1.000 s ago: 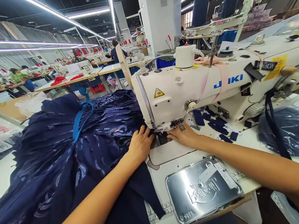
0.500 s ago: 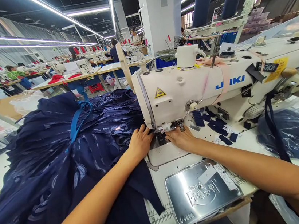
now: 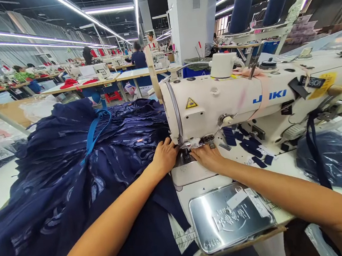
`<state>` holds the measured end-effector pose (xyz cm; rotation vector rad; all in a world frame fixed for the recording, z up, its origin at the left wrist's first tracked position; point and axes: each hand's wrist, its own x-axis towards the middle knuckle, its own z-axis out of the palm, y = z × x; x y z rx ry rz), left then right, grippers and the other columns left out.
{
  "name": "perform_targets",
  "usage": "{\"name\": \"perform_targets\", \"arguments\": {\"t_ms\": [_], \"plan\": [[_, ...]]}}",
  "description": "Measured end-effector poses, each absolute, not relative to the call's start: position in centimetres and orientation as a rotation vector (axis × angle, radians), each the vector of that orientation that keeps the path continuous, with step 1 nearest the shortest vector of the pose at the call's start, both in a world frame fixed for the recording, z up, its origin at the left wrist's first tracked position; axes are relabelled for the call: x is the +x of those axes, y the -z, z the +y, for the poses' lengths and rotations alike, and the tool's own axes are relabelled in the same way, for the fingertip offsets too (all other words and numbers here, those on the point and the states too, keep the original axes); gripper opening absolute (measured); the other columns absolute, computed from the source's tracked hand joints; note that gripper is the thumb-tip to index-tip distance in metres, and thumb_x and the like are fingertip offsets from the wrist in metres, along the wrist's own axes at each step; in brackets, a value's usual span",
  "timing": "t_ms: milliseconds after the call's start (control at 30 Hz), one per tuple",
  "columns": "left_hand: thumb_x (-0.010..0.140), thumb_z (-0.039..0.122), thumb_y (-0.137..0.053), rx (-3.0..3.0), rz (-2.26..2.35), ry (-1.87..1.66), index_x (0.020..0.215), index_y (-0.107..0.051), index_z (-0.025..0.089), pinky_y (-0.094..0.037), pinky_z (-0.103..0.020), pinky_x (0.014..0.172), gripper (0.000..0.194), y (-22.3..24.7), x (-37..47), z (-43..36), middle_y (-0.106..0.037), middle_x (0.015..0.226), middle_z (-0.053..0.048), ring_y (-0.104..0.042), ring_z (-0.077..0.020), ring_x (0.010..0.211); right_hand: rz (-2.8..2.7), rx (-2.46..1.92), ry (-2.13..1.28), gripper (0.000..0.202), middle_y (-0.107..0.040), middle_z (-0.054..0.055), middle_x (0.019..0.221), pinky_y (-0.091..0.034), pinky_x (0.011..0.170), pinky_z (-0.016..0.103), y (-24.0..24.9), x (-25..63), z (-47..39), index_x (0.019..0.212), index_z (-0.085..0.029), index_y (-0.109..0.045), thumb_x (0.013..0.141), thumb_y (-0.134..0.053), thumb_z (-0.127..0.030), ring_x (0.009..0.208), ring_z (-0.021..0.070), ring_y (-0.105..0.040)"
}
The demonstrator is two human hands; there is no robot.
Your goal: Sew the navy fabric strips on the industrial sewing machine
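Observation:
A white sewing machine (image 3: pixel 232 94) stands before me, and both hands are at its needle area. My left hand (image 3: pixel 166 157) is left of the presser foot, fingers curled on the edge of a navy garment (image 3: pixel 121 130). On the other side my right hand (image 3: pixel 209 157) reaches under the machine head. Its fingers are pressed together close to the foot, and the machine parts partly hide what they hold. The garments lie in a large gathered heap to the left, tied with a blue strap (image 3: pixel 91 134). Dark cloth hangs down toward my lap.
A shiny metal tin lid (image 3: pixel 231 216) lies near the table's front edge, beside a printed ruler (image 3: pixel 186 240). Small navy fabric pieces (image 3: pixel 251 149) and labels are scattered under the machine arm. A plastic bag (image 3: pixel 341 152) sits at the right. Two navy thread cones (image 3: pixel 240 9) stand above.
The view has shifted slightly, so the machine and garments appear farther right. Both hands stay at the needle area, with little visible change in their grip.

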<state>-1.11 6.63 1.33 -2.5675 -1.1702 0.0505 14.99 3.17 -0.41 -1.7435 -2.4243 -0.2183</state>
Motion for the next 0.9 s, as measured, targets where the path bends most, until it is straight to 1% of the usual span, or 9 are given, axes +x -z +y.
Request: {"name": "perform_targets", "arguments": {"t_ms": [133,233,333,433,533,633,733,833,900], "plan": [[0.078,0.007,-0.039,-2.595,-1.222,-0.085,0.103,-0.060,0.012,-0.043,-0.036,0.077,0.032,-2.5,-1.1,4.9,-0.055,0.111,-0.015,-0.048,-0.0276,0.106,-2.411,-1.732,0.199,0.032,-0.066,0.012,0.093,-0.042,0.071,0.029,1.0,15.4,3.2,0.103,-0.017,-0.062,0.089,-0.036,-0.028,0.092,0.0240,-0.058],[0.077,0.007,-0.041,-2.718,-1.141,-0.053,0.112,-0.054,0.013,-0.043,-0.036,0.085,0.037,-4.8,-2.4,1.3,-0.048,0.123,-0.015,-0.046,-0.0251,0.111,-2.430,-1.713,0.173,0.031,-0.066,0.011,0.092,-0.042,0.072,0.029,1.4,15.7,3.4,0.102,-0.018,-0.063,0.089,-0.036,-0.027,0.091,0.0230,-0.058],[0.080,0.016,-0.044,-2.908,-0.992,0.034,0.112,-0.054,0.019,-0.040,-0.034,0.092,0.033,-6.5,-4.5,-3.7,-0.050,0.123,-0.009,-0.049,-0.0202,0.109,-2.424,-1.716,0.162,0.032,-0.066,0.010,0.093,-0.042,0.072,0.028,1.5,15.7,3.6,0.102,-0.018,-0.062,0.090,-0.035,-0.029,0.092,0.0230,-0.058],[0.075,0.022,-0.053,-2.928,-0.789,0.000,0.108,-0.056,0.023,-0.037,-0.037,0.093,0.033,-5.5,-6.2,-7.5,-0.051,0.125,-0.007,-0.046,-0.0231,0.112,-2.427,-1.699,0.163,0.031,-0.065,0.010,0.095,-0.042,0.073,0.029,1.1,15.4,3.4,0.106,-0.017,-0.060,0.090,-0.035,-0.026,0.092,0.0227,-0.058],[0.077,0.016,-0.047,-2.783,-0.623,0.229,0.085,-0.062,0.020,-0.040,-0.036,0.085,0.017,-3.2,-6.7,-8.3,-0.064,0.102,-0.007,-0.056,-0.0216,0.095,-2.481,-1.647,0.176,0.027,-0.064,0.011,0.097,-0.041,0.071,0.029,0.1,15.5,2.5,0.104,-0.015,-0.059,0.088,-0.038,-0.023,0.086,0.0214,-0.059],[0.080,0.008,-0.036,-2.811,-0.674,0.437,0.070,-0.059,0.021,-0.042,-0.030,0.075,0.028,-2.0,-6.1,-7.2,-0.066,0.076,-0.001,-0.059,-0.0159,0.072,-2.550,-1.500,0.266,0.023,-0.063,0.009,0.095,-0.039,0.070,0.028,-0.7,16.7,0.9,0.101,-0.014,-0.058,0.088,-0.040,-0.021,0.080,0.0183,-0.059],[0.084,0.011,-0.031,-2.912,-0.868,0.534,0.073,-0.057,0.023,-0.042,-0.024,0.059,0.030,-2.6,-4.8,-5.4,-0.061,0.062,0.002,-0.056,-0.0129,0.057,-2.573,-1.453,0.422,0.022,-0.062,0.007,0.086,-0.037,0.070,0.029,-1.2,19.5,-0.6,0.090,-0.015,-0.060,0.088,-0.038,-0.016,0.079,0.0175,-0.055],[0.086,0.021,-0.034,-2.908,-1.069,0.469,0.080,-0.057,0.023,-0.042,-0.024,0.055,0.024,-3.2,-3.0,-3.2,-0.062,0.062,0.001,-0.057,-0.0150,0.060,-2.436,-1.741,0.546,0.023,-0.061,0.010,0.084,-0.035,0.067,0.031,-1.8,23.1,-0.9,0.080,-0.013,-0.062,0.085,-0.039,-0.012,0.082,0.0203,-0.053],[0.084,0.023,-0.039,-2.843,-1.187,0.325,0.085,-0.057,0.021,-0.042,-0.026,0.055,0.018,-3.2,-1.7,-1.4,-0.063,0.062,0.001,-0.058,-0.0177,0.062,-2.318,-1.935,0.611,0.024,-0.061,0.013,0.087,-0.035,0.067,0.032,-2.2,25.1,-0.2,0.081,-0.011,-0.063,0.083,-0.040,-0.008,0.086,0.0226,-0.052]]}}
